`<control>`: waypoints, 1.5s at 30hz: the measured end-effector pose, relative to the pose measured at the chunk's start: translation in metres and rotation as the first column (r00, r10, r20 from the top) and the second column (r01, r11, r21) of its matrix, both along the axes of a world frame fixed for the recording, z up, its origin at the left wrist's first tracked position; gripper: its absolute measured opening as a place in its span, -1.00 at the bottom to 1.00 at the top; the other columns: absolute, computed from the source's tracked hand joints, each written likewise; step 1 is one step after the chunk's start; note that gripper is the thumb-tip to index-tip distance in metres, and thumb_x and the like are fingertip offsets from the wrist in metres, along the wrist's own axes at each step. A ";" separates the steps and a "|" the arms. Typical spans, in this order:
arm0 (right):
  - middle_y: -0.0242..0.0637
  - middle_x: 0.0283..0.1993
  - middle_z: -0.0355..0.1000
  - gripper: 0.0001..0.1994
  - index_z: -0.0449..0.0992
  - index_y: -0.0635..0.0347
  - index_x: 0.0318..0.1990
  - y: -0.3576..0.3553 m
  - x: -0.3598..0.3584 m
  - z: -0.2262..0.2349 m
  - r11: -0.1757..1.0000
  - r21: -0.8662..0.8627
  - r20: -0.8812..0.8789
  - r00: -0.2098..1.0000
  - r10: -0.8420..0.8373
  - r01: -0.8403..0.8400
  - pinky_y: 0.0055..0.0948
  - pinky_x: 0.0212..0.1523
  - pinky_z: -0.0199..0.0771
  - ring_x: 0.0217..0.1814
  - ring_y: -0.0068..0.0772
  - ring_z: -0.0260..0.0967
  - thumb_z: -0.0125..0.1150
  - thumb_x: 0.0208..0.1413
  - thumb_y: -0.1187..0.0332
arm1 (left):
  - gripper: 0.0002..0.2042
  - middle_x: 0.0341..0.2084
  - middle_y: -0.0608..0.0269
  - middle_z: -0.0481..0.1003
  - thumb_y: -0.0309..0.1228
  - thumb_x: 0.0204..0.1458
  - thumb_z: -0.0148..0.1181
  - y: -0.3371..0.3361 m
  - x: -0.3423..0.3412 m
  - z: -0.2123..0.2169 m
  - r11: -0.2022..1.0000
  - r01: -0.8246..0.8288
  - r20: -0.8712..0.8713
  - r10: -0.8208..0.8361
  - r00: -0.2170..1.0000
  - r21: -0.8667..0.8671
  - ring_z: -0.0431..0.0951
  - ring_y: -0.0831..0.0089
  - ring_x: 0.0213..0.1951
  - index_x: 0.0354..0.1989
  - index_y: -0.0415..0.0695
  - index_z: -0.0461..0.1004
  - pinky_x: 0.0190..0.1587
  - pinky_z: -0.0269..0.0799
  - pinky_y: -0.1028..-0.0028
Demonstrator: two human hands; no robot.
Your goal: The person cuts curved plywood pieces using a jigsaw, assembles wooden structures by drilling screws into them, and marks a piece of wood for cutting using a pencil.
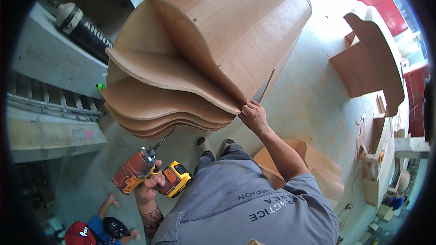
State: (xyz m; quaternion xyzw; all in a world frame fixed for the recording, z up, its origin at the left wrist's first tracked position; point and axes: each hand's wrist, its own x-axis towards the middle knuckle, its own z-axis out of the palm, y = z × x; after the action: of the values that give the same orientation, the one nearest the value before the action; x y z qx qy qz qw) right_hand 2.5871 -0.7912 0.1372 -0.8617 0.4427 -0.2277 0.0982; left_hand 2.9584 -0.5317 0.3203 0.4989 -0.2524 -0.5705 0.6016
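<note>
Our left hand point(152, 188) holds a cordless drill point(136, 170), fingers wrapped around its grip, its bit point(160, 144) pointing toward the layered wavy plywood panels point(168, 102) ahead of us. Our right hand's point(254, 117) fingers touch their near corner; whether they clamp it, we cannot tell. Farther off are a gas cylinder point(79, 26), left, and a curved plywood structure point(386, 59), right.
</note>
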 end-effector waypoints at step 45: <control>0.42 -0.22 0.58 -0.50 0.36 0.59 0.04 -0.082 0.089 0.112 0.701 0.542 -0.373 0.614 0.696 -0.464 0.13 0.05 0.65 -0.04 0.42 0.61 0.32 0.17 0.26 | -0.71 -0.14 0.22 0.69 -0.55 0.17 0.32 -0.043 -0.327 -0.223 0.822 -0.555 -0.308 0.565 0.766 0.127 0.50 0.62 -0.47 0.07 -0.28 0.57 -0.36 0.49 0.53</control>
State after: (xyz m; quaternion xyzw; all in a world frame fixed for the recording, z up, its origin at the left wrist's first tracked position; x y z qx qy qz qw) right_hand 2.6757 -0.8736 0.2492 -0.9473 0.1763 0.1706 0.2059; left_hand 2.6312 -0.5742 0.0975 0.4563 0.0208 -0.4441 0.7708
